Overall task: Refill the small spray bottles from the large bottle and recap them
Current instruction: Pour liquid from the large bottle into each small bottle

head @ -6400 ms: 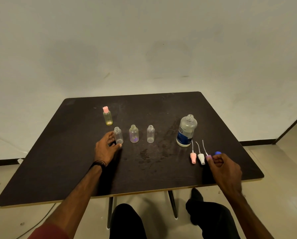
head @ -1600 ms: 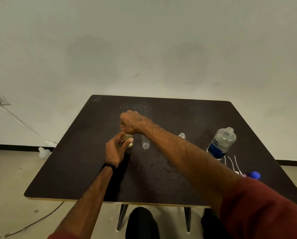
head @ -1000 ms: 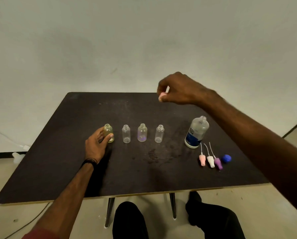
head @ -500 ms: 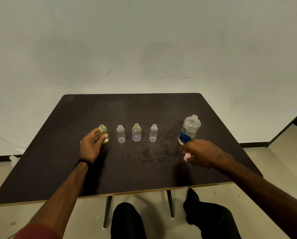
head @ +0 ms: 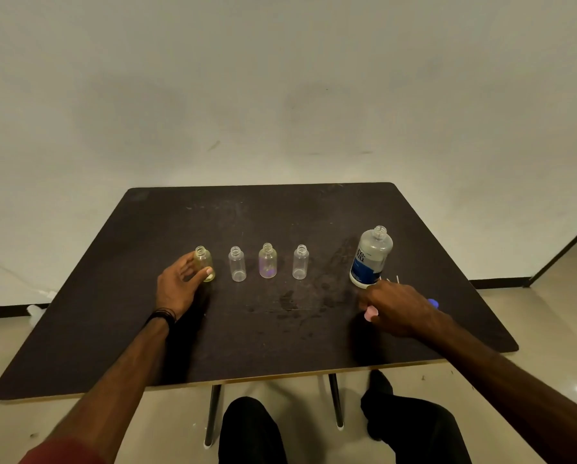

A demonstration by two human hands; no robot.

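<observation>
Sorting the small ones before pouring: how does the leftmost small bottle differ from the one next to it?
The leftmost small bottle looks yellowish; its neighbour is clear. The left hand holds the yellowish one, thumb across its base; the clear one stands untouched. Both are upright, uncapped, in one row on the table.

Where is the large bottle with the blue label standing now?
In the head view, the large bottle stands uncapped on the table's right side, right of the four small bottles and just behind the right hand.
</observation>
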